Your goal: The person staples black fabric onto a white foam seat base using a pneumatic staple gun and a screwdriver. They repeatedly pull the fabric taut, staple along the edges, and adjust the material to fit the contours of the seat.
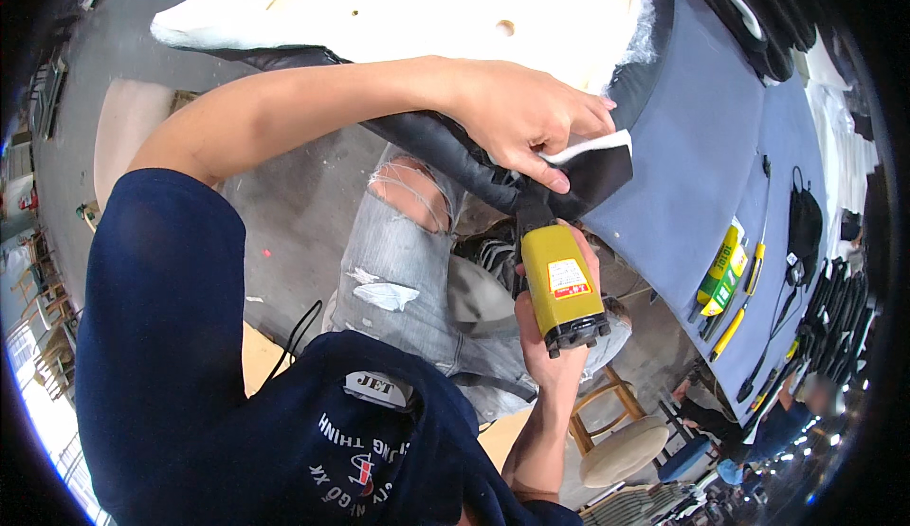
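My right hand [548,332] grips a yellow power tool [559,287] with a black nose, pointed up at the edge of a black fabric cover [445,147]. My left hand [531,118] reaches across from the left and presses the black fabric and its white lining [592,145] down right above the tool's nose. The fabric wraps the edge of a pale wooden panel with white padding [417,5]. A blue-grey covered bench [701,137] lies just right of both hands.
Yellow-handled tools [725,270] and black cables lie on the bench at right. A round wooden stool [621,445] stands below my right hand. My knees in torn grey jeans [408,261] are under the work. Another person [796,412] stands at the lower right.
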A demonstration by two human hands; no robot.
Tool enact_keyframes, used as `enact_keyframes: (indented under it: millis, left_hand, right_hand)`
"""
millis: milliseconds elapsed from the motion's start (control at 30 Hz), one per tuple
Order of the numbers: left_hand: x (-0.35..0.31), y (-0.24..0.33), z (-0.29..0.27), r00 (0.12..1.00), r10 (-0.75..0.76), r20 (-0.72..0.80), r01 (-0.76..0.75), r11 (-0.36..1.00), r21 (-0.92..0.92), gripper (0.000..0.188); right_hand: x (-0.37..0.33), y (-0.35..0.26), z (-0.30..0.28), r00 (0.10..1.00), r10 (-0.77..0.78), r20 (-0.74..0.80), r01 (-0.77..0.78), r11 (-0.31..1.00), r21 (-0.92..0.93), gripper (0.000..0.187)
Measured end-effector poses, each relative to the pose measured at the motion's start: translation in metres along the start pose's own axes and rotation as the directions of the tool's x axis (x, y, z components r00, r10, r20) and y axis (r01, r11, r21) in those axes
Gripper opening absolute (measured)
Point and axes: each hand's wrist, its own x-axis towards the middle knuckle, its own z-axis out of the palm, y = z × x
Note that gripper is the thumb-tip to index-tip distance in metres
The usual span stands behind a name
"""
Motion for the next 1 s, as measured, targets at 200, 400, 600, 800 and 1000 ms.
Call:
enact_keyframes:
  millis: [200,400,600,800,1000]
  left_hand:
    - [0.001,-0.002,0.008,0.998,0.009,-0.058,-0.009,1.000,0.003,0.052]
    - [0.006,0.003,-0.005,0.992,-0.057,-0.116,0.064,0.996,0.058,0.043]
    - [-0.007,0.015,0.016,0.971,-0.121,-0.208,0.159,0.971,0.179,0.048]
    - [-0.022,0.018,0.012,0.974,-0.122,-0.191,0.130,0.991,0.030,0.049]
    - [-0.022,0.024,0.010,0.949,-0.251,-0.191,0.247,0.968,-0.046,0.053]
  right_hand:
    - [-0.005,0.014,0.001,0.998,0.027,0.053,-0.028,0.999,0.016,0.074]
    - [-0.004,0.007,0.003,0.991,-0.134,-0.027,0.134,0.991,0.011,0.077]
    - [-0.033,0.002,0.001,0.988,-0.136,-0.070,0.134,0.990,-0.031,0.074]
    - [-0.032,-0.010,-0.008,0.990,-0.133,-0.054,0.134,0.991,0.006,0.074]
    - [-0.012,0.003,-0.008,0.991,-0.132,-0.031,0.130,0.990,-0.053,0.073]
